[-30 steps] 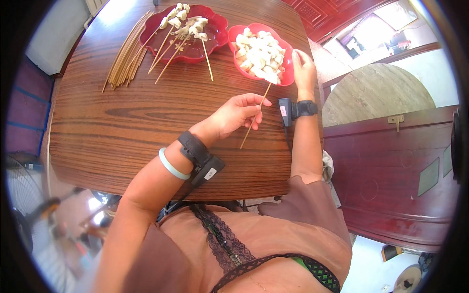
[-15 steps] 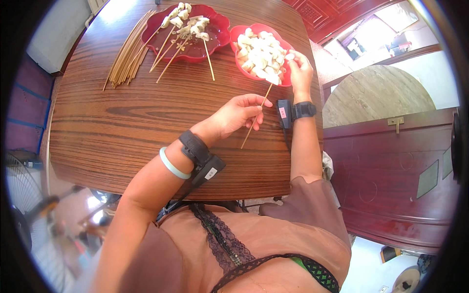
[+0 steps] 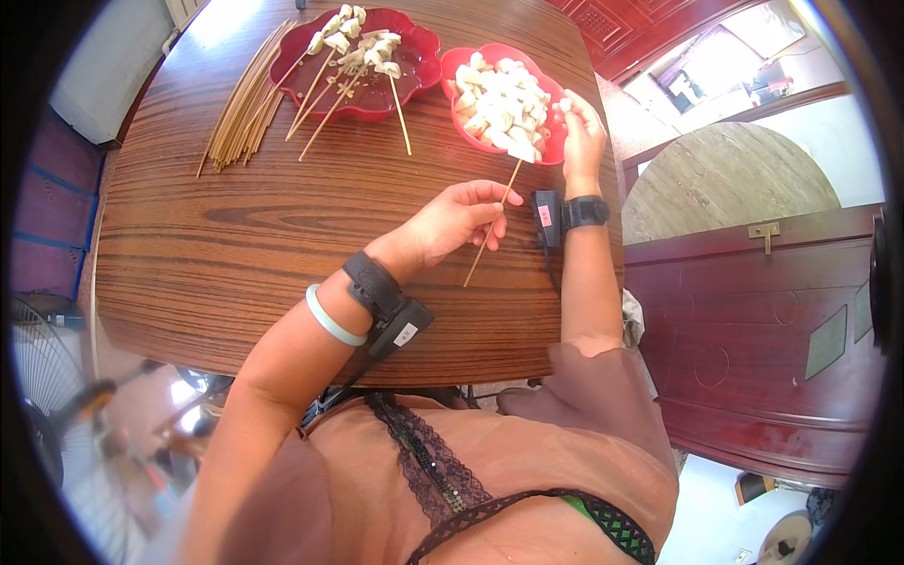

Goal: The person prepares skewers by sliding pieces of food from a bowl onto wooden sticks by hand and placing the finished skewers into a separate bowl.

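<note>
My left hand [image 3: 468, 223] is closed round a thin bamboo skewer [image 3: 489, 232], which slants up and away with a white food chunk [image 3: 521, 151] on its far tip. That tip lies over the near rim of a red scalloped bowl [image 3: 556, 151] heaped with pale cut chunks [image 3: 501, 99]. At the bowl's right edge, my right hand [image 3: 585, 141] pinches another white chunk [image 3: 565, 105] between thumb and fingers. Farther left stands a dark red scalloped plate [image 3: 421, 85], bearing several skewers threaded with white chunks [image 3: 380, 49], their bare ends sticking out over its near rim.
A bundle of bare bamboo skewers [image 3: 247, 104] lies left of the plate on the wood-grain table [image 3: 282, 254]. Both wrists carry black strapped devices, with a cable trailing from each. Past the table's right edge are a dark red door panel [image 3: 744, 320] and a round stone-patterned top [image 3: 730, 179].
My right hand has shifted very slightly, bringing its white chunk a little away from the heap. My left hand and the skewer have hardly moved.
</note>
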A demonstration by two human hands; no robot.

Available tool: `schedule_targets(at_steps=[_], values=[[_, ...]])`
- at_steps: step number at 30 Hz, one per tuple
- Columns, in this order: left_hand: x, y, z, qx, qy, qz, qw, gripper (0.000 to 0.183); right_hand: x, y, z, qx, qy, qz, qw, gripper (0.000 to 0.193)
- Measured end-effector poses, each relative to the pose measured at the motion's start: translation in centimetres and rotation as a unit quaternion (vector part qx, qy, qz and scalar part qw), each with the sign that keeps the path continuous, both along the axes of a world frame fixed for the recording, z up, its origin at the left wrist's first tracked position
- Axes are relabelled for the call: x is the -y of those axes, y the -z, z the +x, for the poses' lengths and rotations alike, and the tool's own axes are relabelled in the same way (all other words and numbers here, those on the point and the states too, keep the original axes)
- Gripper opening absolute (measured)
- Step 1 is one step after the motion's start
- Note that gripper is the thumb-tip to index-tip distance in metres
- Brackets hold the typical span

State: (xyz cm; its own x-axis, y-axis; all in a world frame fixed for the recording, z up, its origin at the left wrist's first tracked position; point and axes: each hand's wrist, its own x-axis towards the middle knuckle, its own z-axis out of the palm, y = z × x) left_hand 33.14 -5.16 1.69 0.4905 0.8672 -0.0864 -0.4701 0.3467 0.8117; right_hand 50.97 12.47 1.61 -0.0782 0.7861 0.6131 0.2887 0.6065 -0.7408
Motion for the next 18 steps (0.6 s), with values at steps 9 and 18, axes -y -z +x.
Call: schedule_targets(at_steps=[9,18], values=[[-0.1,0.2,-0.1,0.0,0.001,0.001,1.0,0.021,0.9,-1.7,-0.3,-0.289,-0.098,-0.23,0.924,0.027],[0.0,0.1,-0.1,-0.003,0.005,-0.008,1.0,0.021,1.6,-2.5,-1.0,-0.285,-0.118,-0.252,0.917,0.023]])
